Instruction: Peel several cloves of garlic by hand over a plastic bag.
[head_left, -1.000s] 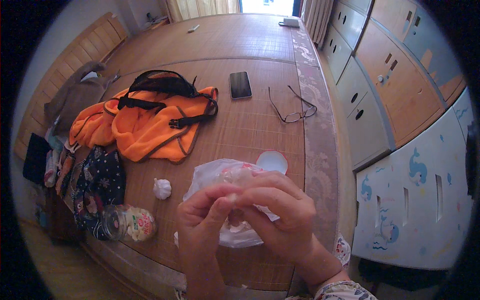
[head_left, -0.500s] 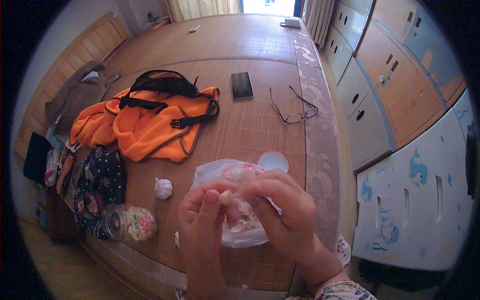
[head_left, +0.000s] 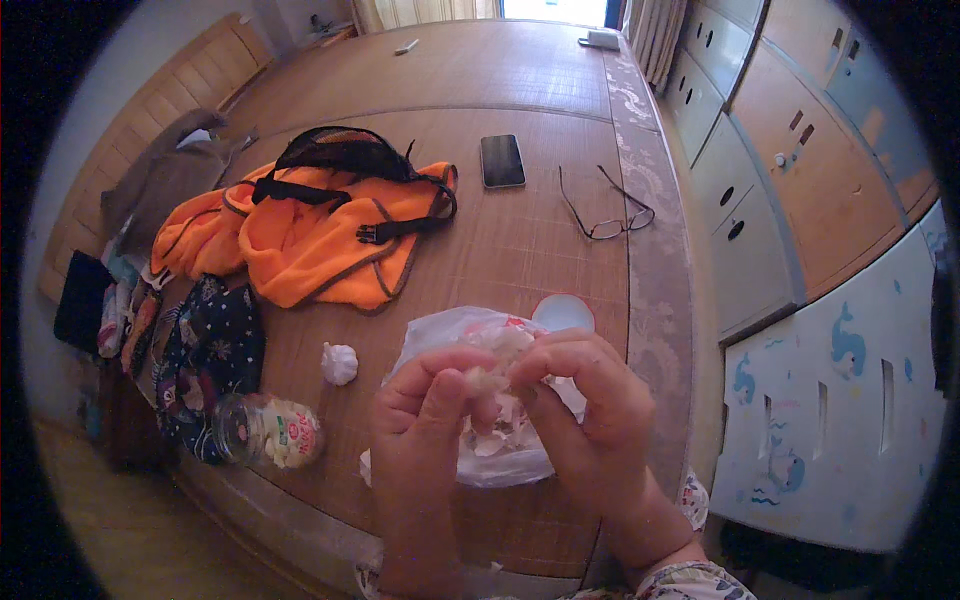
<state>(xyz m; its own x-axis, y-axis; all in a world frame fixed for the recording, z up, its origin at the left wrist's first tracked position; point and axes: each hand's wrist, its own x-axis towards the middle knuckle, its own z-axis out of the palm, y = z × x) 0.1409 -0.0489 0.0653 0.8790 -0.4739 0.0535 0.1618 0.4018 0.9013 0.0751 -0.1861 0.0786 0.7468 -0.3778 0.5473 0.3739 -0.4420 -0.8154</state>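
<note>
Between the thumb and fingers of my left hand (head_left: 420, 410) is a pale garlic clove (head_left: 484, 382). My right hand (head_left: 592, 405) is beside it, thumb and forefinger pinched close to the clove; a bit of skin may be between them, too small to make out. Beneath both hands spreads a white plastic bag (head_left: 512, 472) with garlic skins (head_left: 487, 442) on it. A whole garlic bulb (head_left: 340, 363) sits left of the bag. Farther left, a clear jar (head_left: 268, 432) lies on its side with pale cloves inside. A white bit pokes out beside my left wrist, partly hidden.
A round red-rimmed lid (head_left: 563, 313) lies behind my right hand. On the mat (head_left: 490, 260) are glasses (head_left: 607, 226), a phone (head_left: 502, 162), an orange cloth with black straps (head_left: 330, 255) and a dark patterned cloth (head_left: 215, 335). Cabinets (head_left: 800, 400) stand at right.
The whole view has shifted slightly, so things appear farther right and higher. My hands have come a little closer together around the clove.
</note>
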